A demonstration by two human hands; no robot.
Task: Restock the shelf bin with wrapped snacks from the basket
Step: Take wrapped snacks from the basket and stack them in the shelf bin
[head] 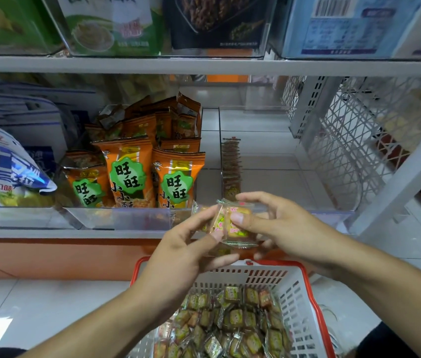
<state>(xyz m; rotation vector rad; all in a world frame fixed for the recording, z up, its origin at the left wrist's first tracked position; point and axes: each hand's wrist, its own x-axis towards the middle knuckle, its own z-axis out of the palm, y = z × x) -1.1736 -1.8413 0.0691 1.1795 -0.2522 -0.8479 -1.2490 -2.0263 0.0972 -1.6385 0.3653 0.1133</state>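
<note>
Both hands meet above the near rim of the basket (304,277), just before the clear shelf bin (281,177). Left hand (186,244) and right hand (279,226) pinch a small stack of wrapped snacks (232,223), thumbs on the near face. Squarish packets stand on edge, long axis unclear. A row of snacks (231,166) runs near-to-far along the bin's left wall.

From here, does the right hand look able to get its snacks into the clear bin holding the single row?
Probably yes. The right hand holds the wrapped snacks just before the clear bin, whose top is open and mostly unfilled.
</note>
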